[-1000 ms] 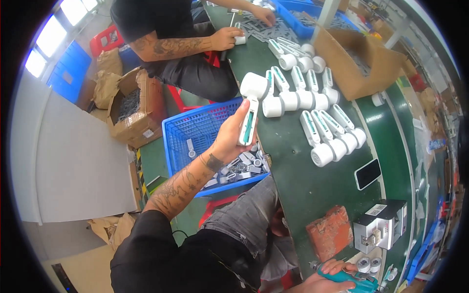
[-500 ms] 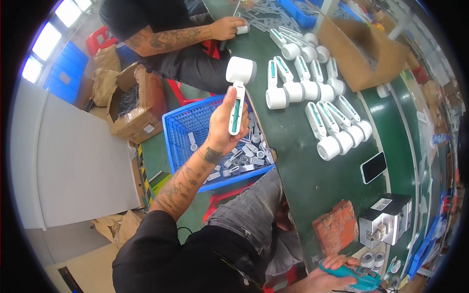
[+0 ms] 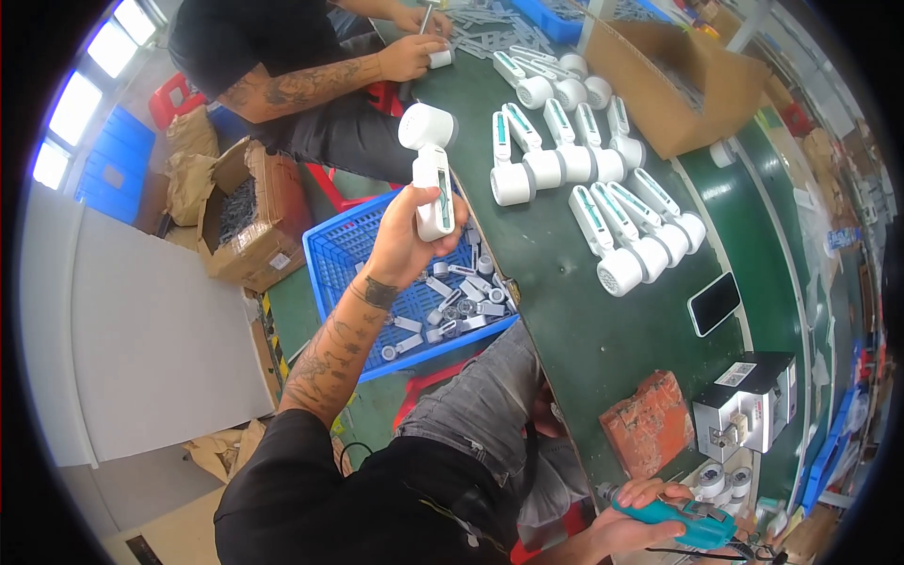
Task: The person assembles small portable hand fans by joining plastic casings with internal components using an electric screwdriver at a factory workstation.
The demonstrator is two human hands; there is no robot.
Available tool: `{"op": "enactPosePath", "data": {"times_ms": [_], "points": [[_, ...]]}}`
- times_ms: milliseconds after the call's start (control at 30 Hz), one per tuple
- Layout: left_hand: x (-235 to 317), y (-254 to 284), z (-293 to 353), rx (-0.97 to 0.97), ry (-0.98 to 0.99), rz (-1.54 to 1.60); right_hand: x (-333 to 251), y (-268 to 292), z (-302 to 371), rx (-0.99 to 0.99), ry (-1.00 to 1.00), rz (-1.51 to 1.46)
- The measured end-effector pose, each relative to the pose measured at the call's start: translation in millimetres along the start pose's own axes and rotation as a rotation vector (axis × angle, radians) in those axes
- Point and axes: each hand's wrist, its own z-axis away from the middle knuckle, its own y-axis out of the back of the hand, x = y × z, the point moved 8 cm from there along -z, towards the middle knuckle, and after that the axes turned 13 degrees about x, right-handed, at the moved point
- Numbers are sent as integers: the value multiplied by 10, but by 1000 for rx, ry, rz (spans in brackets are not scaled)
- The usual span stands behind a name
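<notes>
Well, I have the left grip (image 3: pixel 414 234) closed round the handle of a white unit (image 3: pixel 427 179), round head uppermost, just outside the desk's (image 3: pixel 584 330) left edge. My right grip (image 3: pixel 629 525) is wrapped round a teal driver (image 3: pixel 692 529) at the desk's near end; whether its switch is pressed, I can't tell. To hold this well, I'd want the thumb lower, clear of the slot, the handle steady, and the driver's tip pointed away from my wrist.

The brick (image 3: pixel 648 424) and a metal box (image 3: pixel 749 395) by the right edge crowd the driver. Farther up that edge lies a phone (image 3: pixel 714 304); beyond, more units (image 3: pixel 565 162) stand in rows before a carton (image 3: pixel 699 122). A blue basket (image 3: pixel 424 353) sits against the left edge, and a co-worker's hand (image 3: pixel 405 58) takes up the far left corner.
</notes>
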Motion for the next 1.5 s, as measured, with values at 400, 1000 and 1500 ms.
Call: {"op": "enactPosePath", "data": {"times_ms": [400,1000,1500], "points": [[1168,304,-1326,120,-845,-1406,-19,54,26,47,24,44],[327,-2058,-656,-417,-1205,-1135,-292,475,209,124,-42,189],[-2903,-4256,3480,-1320,-1010,-1039,-744,1195,435,250,-2,218]]}}
